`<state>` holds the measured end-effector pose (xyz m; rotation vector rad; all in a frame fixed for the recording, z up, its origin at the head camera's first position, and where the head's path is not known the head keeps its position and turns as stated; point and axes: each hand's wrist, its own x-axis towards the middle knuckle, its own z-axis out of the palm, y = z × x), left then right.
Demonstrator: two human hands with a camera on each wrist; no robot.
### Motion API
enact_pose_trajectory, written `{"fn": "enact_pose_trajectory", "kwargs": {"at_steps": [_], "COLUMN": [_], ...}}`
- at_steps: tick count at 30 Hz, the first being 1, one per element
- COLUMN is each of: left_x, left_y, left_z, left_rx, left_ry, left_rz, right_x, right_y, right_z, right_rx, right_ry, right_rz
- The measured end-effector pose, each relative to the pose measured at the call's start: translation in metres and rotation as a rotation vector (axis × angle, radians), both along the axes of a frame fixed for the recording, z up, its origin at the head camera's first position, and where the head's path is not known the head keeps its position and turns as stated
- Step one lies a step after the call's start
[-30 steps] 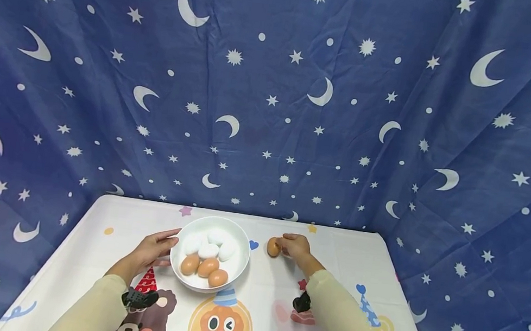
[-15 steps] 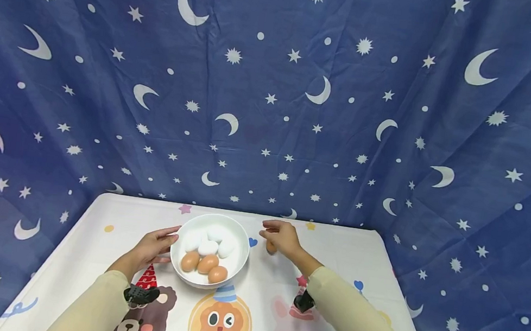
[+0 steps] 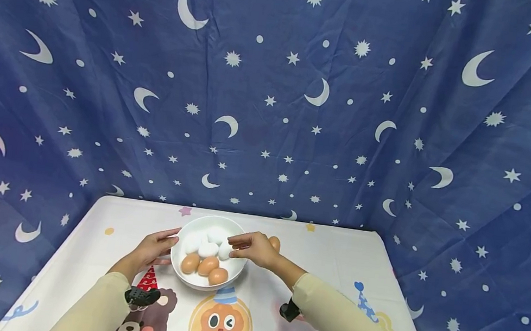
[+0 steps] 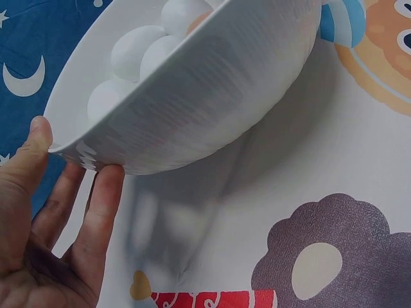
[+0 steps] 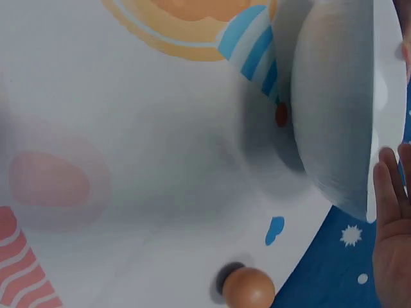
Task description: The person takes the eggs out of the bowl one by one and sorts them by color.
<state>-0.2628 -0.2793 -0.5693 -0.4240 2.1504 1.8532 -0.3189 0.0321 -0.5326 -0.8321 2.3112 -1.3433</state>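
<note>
Right hand (image 3: 253, 249) swung across to bowl (image 3: 200, 285) | fingers loose, empty: white egg (image 3: 224, 251) near tips, brown egg (image 3: 275, 242) behind | left hand (image 3: 148, 250), spread, touching bowl

The left arm (image 3: 89, 309) and the right arm (image 3: 348, 322) reached forward, slanting inward, each in a pale sleeve. The left hand (image 3: 150, 248) had its fingers (image 4: 103, 218) parted and nearly straight, one digit well apart from two others in the left wrist view; the left wrist (image 3: 123, 269) sat behind and to the left of them. Well to the right of those fingers hung the right hand (image 3: 256, 248), its own fingers relaxed and directed leftward, the right wrist (image 3: 289, 273) behind and to their right
</note>
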Motion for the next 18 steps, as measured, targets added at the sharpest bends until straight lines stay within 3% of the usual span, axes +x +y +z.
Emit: {"fn": "enact_pose_trajectory", "kwargs": {"at_steps": [9, 18], "left_x": [0.0, 0.0], "left_y": [0.002, 0.001], "left_z": [0.005, 0.002], "left_rx": [-0.021, -0.02], "left_ry": [-0.006, -0.016], "left_rz": [-0.004, -0.004], "right_x": [0.004, 0.005], "right_y": [-0.017, -0.032], "right_z": [-0.003, -0.005], "right_rx": [0.158, 0.38], "right_ry": [-0.053, 0.007], "right_rz": [0.139, 0.275]}}
